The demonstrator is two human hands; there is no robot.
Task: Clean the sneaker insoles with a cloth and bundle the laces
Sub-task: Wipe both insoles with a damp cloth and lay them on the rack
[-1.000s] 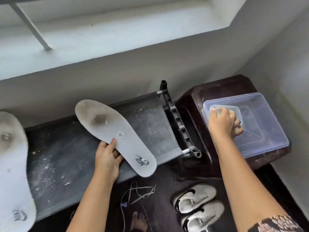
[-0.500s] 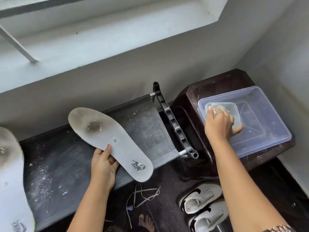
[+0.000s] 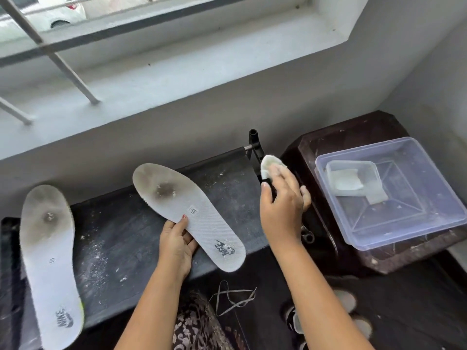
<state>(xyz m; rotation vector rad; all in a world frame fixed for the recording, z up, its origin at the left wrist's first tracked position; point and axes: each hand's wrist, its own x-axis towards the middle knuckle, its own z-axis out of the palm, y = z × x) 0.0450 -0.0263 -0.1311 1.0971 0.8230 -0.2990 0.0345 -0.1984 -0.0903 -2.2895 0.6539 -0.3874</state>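
My left hand (image 3: 177,245) holds a grey-white insole (image 3: 202,223) by its edge, slanted above the dark shoe rack (image 3: 113,238); a dark stain marks its toe end. My right hand (image 3: 281,200) holds a small white cloth (image 3: 269,164) between the insole and the plastic box, thumb out to the right. A second stained insole (image 3: 49,263) lies on the rack at the left. Grey laces (image 3: 232,298) lie tangled on the floor below.
A clear plastic box (image 3: 409,223) sits on a dark brown stool (image 3: 353,137) at the right, with a small tub (image 3: 353,180) of white cloths inside. White sneakers (image 3: 346,301) show partly behind my right arm. A window ledge (image 3: 177,72) runs behind the rack.
My right hand has left the plastic box and moved left toward the insole, now carrying a white cloth. The left hand still holds the insole. The camera tilted up.
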